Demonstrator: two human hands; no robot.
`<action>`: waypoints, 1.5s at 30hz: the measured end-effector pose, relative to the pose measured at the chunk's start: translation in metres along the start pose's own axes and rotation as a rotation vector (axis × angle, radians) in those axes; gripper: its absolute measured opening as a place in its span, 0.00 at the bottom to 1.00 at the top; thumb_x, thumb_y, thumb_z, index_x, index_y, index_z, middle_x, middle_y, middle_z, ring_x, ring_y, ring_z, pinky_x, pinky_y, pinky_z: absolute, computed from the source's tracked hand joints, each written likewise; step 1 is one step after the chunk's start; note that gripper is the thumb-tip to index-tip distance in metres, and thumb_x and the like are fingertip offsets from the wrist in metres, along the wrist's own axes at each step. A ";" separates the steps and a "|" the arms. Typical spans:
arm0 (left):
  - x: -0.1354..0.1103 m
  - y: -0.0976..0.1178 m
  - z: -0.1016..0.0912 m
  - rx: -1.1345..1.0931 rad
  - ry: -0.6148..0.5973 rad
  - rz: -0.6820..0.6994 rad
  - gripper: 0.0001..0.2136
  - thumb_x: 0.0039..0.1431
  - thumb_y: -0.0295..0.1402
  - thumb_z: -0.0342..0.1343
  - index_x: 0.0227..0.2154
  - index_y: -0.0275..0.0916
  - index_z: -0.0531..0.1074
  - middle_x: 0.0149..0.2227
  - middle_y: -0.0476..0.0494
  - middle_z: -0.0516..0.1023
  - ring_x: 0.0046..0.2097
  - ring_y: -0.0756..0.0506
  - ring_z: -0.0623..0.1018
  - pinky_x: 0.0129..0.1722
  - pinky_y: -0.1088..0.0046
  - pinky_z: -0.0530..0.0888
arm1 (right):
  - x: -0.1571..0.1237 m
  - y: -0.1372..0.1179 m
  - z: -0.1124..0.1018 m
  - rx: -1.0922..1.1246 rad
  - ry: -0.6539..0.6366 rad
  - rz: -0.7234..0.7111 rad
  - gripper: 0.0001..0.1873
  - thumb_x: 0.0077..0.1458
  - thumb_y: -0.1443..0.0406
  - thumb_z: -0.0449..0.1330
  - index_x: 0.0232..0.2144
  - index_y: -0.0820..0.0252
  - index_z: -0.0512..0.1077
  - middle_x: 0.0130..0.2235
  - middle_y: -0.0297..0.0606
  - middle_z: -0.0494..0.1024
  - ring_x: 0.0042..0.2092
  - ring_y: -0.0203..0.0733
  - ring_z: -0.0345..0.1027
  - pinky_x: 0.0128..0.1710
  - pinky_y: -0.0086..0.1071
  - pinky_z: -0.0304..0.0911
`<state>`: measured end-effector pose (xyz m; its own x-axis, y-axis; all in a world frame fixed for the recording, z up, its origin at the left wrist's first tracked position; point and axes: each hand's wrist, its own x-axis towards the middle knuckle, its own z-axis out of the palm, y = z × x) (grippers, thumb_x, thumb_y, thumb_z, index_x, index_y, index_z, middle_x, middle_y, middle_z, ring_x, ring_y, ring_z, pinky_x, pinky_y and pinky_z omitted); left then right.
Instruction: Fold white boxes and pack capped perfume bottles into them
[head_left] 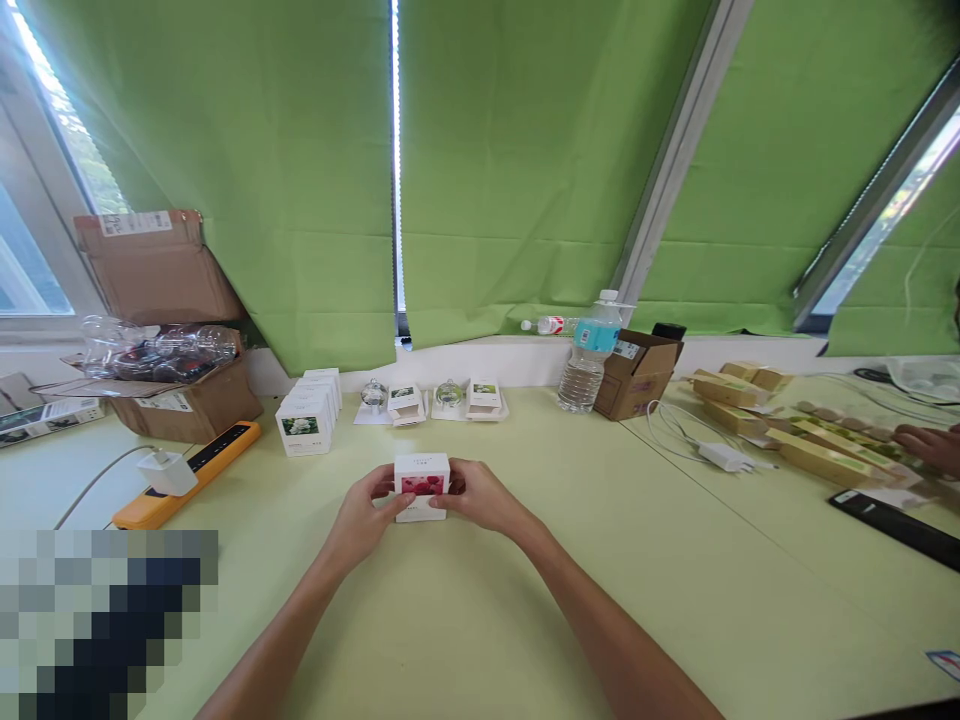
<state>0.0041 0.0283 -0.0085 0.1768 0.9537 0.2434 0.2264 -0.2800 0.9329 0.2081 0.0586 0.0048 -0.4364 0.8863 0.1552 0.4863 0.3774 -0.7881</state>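
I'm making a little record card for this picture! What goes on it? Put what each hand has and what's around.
Left hand: holds a white box with a red picture on it
Right hand: holds the other side of that box
Just ahead: a stack of white boxes, two small glass globes
Farther right: a water bottle, a small cardboard box
Other person: a hand beside tan boxes
Behind: green curtains
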 end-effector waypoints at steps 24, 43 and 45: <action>-0.002 -0.025 0.000 0.463 0.167 -0.129 0.25 0.49 0.36 0.57 0.51 0.41 0.64 0.45 0.41 0.74 0.37 0.45 0.74 0.34 0.71 0.68 | 0.007 0.008 0.015 0.033 0.001 0.019 0.14 0.52 0.61 0.57 0.38 0.63 0.76 0.31 0.39 0.78 0.30 0.40 0.69 0.29 0.29 0.61; -0.005 -0.029 0.011 0.481 0.374 -0.141 0.37 0.42 0.40 0.63 0.54 0.39 0.54 0.50 0.34 0.70 0.53 0.34 0.70 0.42 0.63 0.68 | -0.002 -0.006 0.026 0.131 -0.107 -0.127 0.20 0.55 0.64 0.52 0.49 0.57 0.72 0.46 0.38 0.77 0.39 0.43 0.71 0.41 0.35 0.65; -0.003 -0.030 0.014 0.517 0.411 -0.140 0.43 0.41 0.41 0.64 0.58 0.38 0.46 0.52 0.31 0.69 0.53 0.33 0.69 0.43 0.63 0.68 | -0.002 -0.005 0.028 0.130 -0.117 -0.116 0.21 0.55 0.65 0.53 0.50 0.58 0.72 0.46 0.38 0.77 0.40 0.44 0.71 0.41 0.35 0.66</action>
<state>0.0100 0.0321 -0.0414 -0.2429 0.9205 0.3060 0.6684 -0.0698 0.7406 0.1855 0.0478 -0.0086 -0.5723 0.7990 0.1847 0.3293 0.4302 -0.8405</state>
